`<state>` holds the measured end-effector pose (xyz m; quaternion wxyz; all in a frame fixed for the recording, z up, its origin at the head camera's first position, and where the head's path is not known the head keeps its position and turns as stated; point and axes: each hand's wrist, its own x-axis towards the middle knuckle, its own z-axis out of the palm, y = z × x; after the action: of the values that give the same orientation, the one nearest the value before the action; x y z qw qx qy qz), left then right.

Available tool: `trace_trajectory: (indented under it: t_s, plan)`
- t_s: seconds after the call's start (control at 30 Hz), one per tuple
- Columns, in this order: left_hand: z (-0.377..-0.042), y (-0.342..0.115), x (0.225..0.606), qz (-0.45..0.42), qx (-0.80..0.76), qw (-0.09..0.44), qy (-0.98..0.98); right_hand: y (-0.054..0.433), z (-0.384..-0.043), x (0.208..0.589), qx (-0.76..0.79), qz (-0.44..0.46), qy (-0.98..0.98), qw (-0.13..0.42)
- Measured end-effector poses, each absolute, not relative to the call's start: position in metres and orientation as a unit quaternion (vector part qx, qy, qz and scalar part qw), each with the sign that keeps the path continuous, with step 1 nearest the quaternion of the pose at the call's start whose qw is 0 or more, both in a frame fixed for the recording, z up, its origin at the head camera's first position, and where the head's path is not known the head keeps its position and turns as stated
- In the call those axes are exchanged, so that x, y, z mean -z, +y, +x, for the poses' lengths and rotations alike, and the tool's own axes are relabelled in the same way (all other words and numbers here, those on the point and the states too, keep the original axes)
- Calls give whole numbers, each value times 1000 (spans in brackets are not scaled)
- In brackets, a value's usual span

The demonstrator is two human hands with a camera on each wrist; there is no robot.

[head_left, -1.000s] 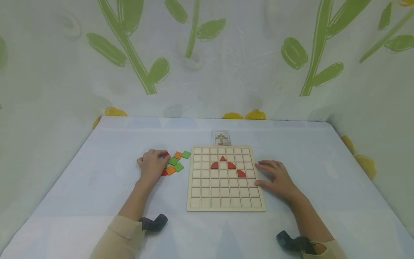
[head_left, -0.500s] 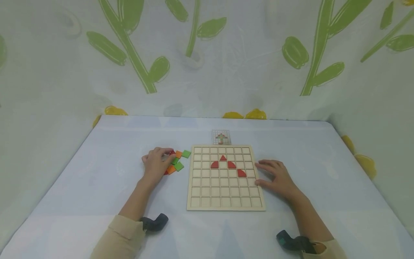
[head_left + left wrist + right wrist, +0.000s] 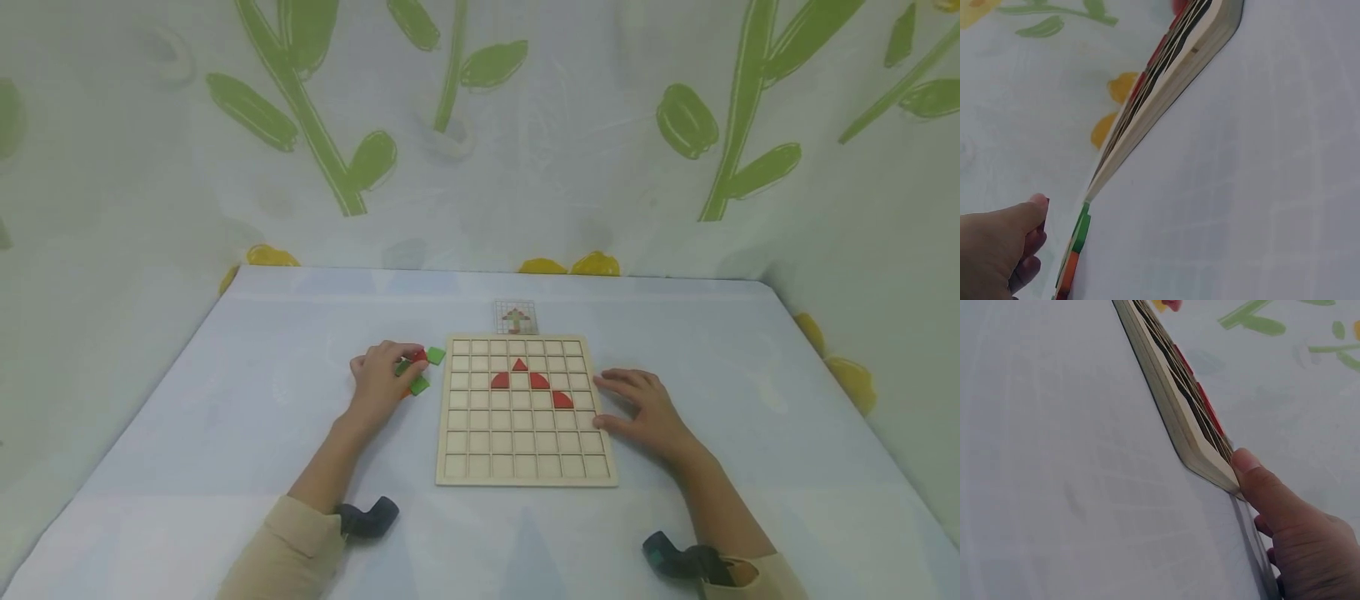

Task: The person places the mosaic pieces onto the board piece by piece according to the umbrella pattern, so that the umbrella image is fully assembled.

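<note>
My left hand (image 3: 381, 379) pinches a red tile (image 3: 420, 356) between thumb and fingers, over the loose tiles left of the board. In the left wrist view only a dark red edge of the tile (image 3: 1046, 213) shows past the thumb. Beneath and beside that hand lie a green tile (image 3: 435, 356) and others in green and orange, partly hidden. The wooden grid board (image 3: 523, 442) bears one red triangle (image 3: 520, 365) and three red quarter-circles (image 3: 539, 381). My right hand (image 3: 647, 412) rests at the board's right edge, fingers extended, the thumb (image 3: 1266, 484) touching its near-side rim.
A small pattern card (image 3: 515, 317) with a coloured tree-like figure lies just behind the board. The white table (image 3: 300, 308) runs back to a wall with painted leaves. Both wrists wear dark camera mounts (image 3: 369, 518).
My left hand has moved right over the loose tiles, toward the board, carrying the red tile. The right hand keeps its place at the board's edge.
</note>
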<state>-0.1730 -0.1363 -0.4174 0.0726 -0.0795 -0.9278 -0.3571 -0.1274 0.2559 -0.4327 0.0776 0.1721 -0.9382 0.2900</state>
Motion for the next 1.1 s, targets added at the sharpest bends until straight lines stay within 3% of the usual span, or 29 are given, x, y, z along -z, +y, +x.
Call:
trace_trajectory:
  t_s: [0.77,1.1]
  plan:
    - [-157,-91,422,-190,311,99,-926,257,-127,435,-293,172,-937,85]
    - [-152,-80,421,-215,311,74,-923,257,-127,435,-295,169,-937,83]
